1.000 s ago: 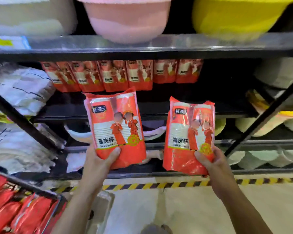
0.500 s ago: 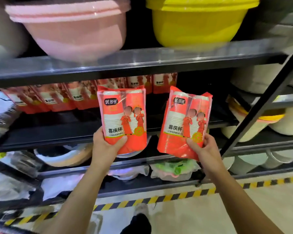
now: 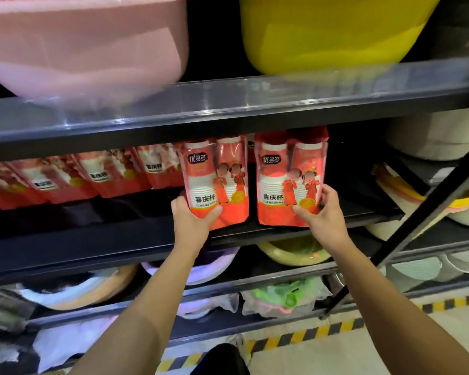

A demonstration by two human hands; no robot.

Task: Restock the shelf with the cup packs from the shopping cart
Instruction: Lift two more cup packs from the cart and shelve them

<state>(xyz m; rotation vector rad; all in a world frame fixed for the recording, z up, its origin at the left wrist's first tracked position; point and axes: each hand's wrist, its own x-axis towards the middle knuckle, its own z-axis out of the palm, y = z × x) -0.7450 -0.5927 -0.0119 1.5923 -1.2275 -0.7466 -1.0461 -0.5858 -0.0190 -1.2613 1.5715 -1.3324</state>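
Two red cup packs stand upright side by side on the dark shelf, their bottoms at its front part. My left hand grips the lower left corner of the left cup pack. My right hand holds the lower right corner of the right cup pack. Behind and to the left, a row of several identical red packs leans at the back of the same shelf. The shopping cart is out of view.
A pink basin and a yellow basin sit on the shelf board above. White tubs fill the rack at right, behind a slanted black brace. Lower shelves hold wrapped bowls. Yellow-black tape lines the floor.
Both hands have lifted the two packs up and forward onto the shelf. The packs now stand close together and upright. The view has moved nearer to the shelf.
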